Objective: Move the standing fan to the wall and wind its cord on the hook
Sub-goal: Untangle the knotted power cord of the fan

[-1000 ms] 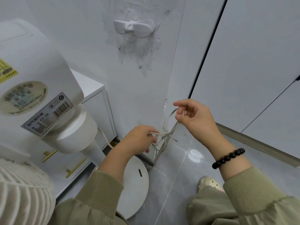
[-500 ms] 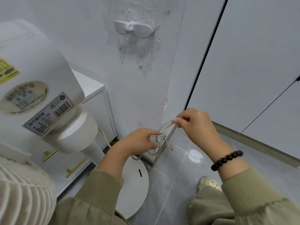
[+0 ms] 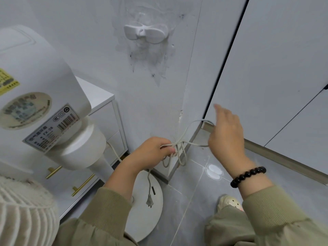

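The white standing fan fills the left side, its round base on the floor by the wall corner. Its pale cord is gathered in several loops pinched in my left hand, low in front of the wall. One wide loop stretches right to my right hand, which holds it with the fingers partly stretched out and blurred. The plug dangles below my left hand over the base. A white double-winged hook sits high on the wall, bare, well above both hands.
A white drawer cabinet with gold handles stands behind the fan against the wall. Tall white cupboard doors run along the right. My shoe rests on the grey tiled floor.
My right hand has swung out to the right, away from my left hand, drawing the cord into a wider loop. The plug end now hangs free below my left hand.
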Available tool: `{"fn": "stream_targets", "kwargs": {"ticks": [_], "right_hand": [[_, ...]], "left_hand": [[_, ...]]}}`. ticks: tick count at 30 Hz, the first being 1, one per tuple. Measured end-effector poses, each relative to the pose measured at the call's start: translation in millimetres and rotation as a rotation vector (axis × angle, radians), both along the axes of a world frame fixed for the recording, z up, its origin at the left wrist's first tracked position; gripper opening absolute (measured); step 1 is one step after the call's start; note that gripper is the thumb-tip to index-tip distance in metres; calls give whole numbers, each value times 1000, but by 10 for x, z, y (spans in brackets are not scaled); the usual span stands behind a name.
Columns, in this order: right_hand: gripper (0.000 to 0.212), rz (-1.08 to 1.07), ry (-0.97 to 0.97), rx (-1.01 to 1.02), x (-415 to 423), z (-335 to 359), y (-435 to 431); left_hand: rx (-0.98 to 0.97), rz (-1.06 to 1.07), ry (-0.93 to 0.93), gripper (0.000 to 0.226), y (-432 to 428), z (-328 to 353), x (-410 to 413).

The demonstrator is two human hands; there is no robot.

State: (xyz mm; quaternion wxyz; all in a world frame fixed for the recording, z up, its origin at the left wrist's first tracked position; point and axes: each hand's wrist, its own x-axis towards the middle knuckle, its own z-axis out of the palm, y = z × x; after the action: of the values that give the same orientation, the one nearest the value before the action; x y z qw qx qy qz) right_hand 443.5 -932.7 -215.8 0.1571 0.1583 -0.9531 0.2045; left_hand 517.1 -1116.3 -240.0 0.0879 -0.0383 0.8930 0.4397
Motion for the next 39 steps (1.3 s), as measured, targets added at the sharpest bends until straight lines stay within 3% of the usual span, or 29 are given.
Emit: {"fn": "stream_targets", "kwargs": {"ticks": [2, 5, 7, 10, 15, 17, 18, 20, 23, 25, 27, 30, 32, 36, 39], "right_hand": [[74, 286, 79, 120, 51, -51, -87], [40, 491, 145, 262, 62, -146, -156], [20, 449, 12, 234, 96, -76, -152], [22, 237, -232, -139, 107, -5, -156], [28, -161, -533, -1139, -94, 60, -66], [22, -251, -536, -1248, -152, 74, 46], [23, -259, -495, -1123, -158, 70, 86], [49, -141, -311, -634, -117, 60, 103], [68, 297, -54, -18, 33, 22, -21], [52, 448, -130, 286, 89, -43, -88], [24, 439, -195, 348, 124, -60, -111], [23, 297, -77, 182, 97, -57, -109], [19, 211, 5, -91, 81, -25, -99], [26, 20, -86, -748, 27, 138, -53], [32, -85, -208, -1087, -20, 188, 2]], "left_hand": [[7, -26, 14, 25, 24, 9, 2], [29, -34, 22, 22, 60, 5, -10], [55, -9, 30, 20, 65, 4, -15], [142, 43, 80, 21, 41, 35, -3], [61, 7, 18, 28, 10, 47, 26], [75, 41, 6, 30, 1, 34, 31], [89, 57, 4, 30, -2, 27, 32], [114, 71, -7, 28, 10, 42, 29], [169, 92, -8, 24, 37, 67, 24], [209, 120, 2, 24, 44, 67, 10], [223, 126, -4, 24, 53, 63, 5], [267, 112, -5, 22, 62, 69, 18], [290, 113, -8, 24, 45, 80, 27], [241, 63, -83, 31, 22, 62, 41], [213, 56, -104, 31, 16, 42, 45]]}}
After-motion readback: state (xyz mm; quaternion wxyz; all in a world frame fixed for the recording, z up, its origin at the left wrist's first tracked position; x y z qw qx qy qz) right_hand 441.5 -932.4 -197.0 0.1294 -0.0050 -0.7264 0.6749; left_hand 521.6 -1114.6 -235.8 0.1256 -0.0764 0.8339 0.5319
